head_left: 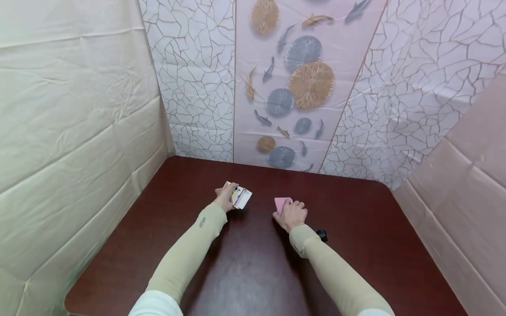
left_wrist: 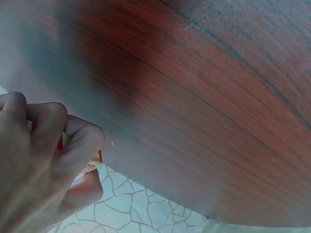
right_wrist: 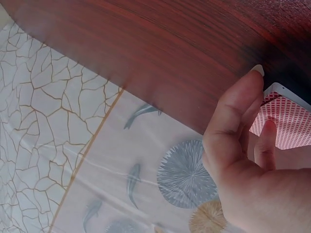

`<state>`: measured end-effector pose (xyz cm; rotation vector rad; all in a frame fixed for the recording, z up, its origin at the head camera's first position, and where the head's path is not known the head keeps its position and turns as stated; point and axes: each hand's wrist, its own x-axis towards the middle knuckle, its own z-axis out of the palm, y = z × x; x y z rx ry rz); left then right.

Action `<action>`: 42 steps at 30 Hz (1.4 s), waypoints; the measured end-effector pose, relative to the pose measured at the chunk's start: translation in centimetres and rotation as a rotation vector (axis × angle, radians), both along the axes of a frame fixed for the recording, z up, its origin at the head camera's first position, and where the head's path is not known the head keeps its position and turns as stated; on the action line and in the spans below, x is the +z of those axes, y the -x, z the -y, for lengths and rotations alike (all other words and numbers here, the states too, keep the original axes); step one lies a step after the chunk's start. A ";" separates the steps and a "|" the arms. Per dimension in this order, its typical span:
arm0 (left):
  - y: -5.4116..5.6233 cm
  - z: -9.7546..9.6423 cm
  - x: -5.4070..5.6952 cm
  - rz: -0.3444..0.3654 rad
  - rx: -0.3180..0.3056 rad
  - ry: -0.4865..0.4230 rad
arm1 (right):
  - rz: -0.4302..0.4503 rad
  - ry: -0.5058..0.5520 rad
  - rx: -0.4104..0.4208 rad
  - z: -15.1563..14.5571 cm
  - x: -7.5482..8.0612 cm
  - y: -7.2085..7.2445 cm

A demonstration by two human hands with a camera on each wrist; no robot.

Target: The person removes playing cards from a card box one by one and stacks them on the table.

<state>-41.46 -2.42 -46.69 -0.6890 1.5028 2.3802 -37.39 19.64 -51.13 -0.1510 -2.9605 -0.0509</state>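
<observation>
In the head view my left hand grips a small playing-card box, white with coloured print, over the far middle of the table. The left wrist view shows the fingers of that hand curled round the box, hiding most of it. To the right, my right hand holds playing cards with pink-looking backs. Up close in the right wrist view, the backs of the cards carry a red-and-white check, and the thumb and fingers of my hand pinch them. A gap separates box and cards.
The dark red-brown wooden table has rounded corners. A patterned cloth wall rises behind its far edge, with plain cream cloth on the left and another cloth wall on the right. A small black device sits at my right wrist.
</observation>
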 end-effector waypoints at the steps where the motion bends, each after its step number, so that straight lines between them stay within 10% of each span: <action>1: -0.2 0.1 0.2 0.003 -0.009 -0.004 | 0.000 0.006 0.001 0.0 0.0 0.0; 42: 0.6 -0.5 0.1 0.029 -0.127 0.054 | 0.177 0.133 -0.126 -1.2 0.6 0.9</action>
